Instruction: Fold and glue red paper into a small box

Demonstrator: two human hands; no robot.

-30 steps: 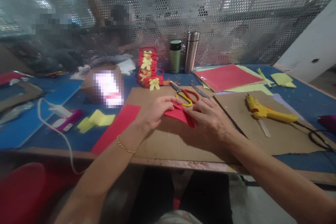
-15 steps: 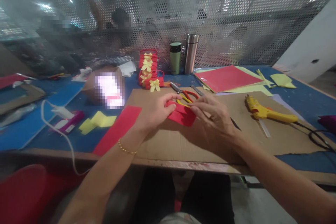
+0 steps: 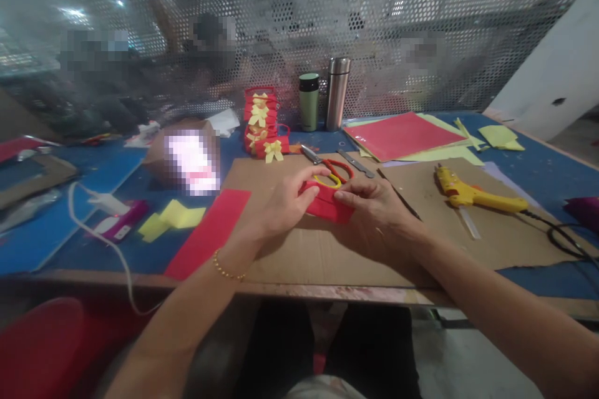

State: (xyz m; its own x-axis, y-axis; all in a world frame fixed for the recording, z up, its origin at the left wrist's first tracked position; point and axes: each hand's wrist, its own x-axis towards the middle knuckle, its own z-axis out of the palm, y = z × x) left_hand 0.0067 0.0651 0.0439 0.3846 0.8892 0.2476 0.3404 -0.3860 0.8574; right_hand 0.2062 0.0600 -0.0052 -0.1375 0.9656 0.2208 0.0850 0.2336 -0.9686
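Observation:
A small folded piece of red paper (image 3: 330, 204) is held above the cardboard sheet (image 3: 299, 259). My left hand (image 3: 292, 199) pinches its left end between thumb and fingers. At its upper right edge, my right hand (image 3: 377, 202) grips the paper with thumb and forefinger. Just beyond the fingers lie scissors (image 3: 339, 169) with red and yellow handles, their blades pointing away to the left. A flat metal blade (image 3: 356, 164) rests beside them. Left of my left forearm is a larger red sheet (image 3: 210, 234), partly hidden by the arm.
Finished red pieces with yellow bows (image 3: 259, 128) stand stacked behind. A green cup (image 3: 309, 103) and a steel flask (image 3: 337, 95) stand near the mesh. Red and yellow sheets (image 3: 405, 136) lie at the back right, a yellow glue gun (image 3: 477, 194) at the right. A white cable (image 3: 116, 249) hangs over the left edge.
My right fingers have closed in on the red paper's upper edge, where they were stretched out at its right corner before. The left hand keeps its hold.

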